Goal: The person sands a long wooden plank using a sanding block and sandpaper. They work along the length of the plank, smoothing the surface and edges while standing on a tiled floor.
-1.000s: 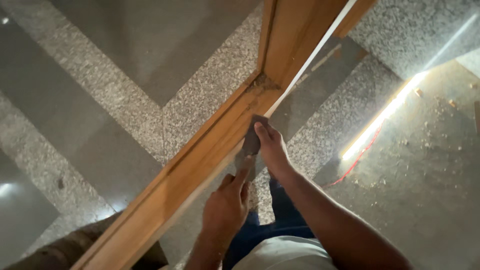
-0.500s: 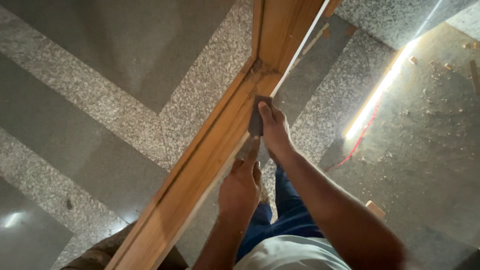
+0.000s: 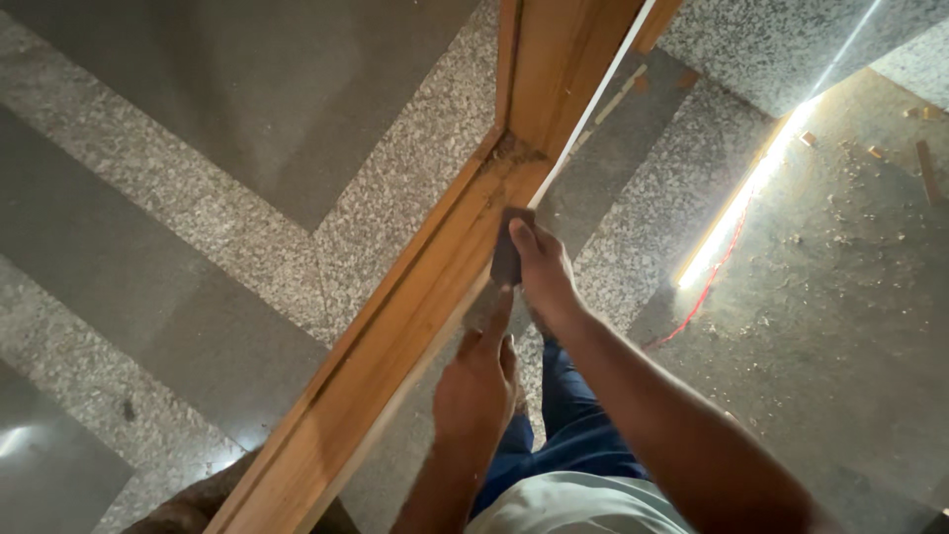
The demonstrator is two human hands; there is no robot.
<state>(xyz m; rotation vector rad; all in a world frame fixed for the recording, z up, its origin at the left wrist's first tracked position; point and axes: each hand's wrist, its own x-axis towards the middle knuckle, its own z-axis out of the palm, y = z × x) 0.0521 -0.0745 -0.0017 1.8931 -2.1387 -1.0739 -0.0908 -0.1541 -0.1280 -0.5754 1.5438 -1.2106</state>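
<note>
Right-hand grip (image 3: 542, 269) around sanding pad (image 3: 506, 259), against frame (image 3: 415, 326).

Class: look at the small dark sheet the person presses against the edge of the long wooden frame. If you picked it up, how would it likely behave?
The small dark sheet would probably flop and bend, since it looks thin and lies flat under the right hand. It is likely light, as fingertips alone pin it to the long wooden frame. It seems unlikely to roll, being flat.
</note>
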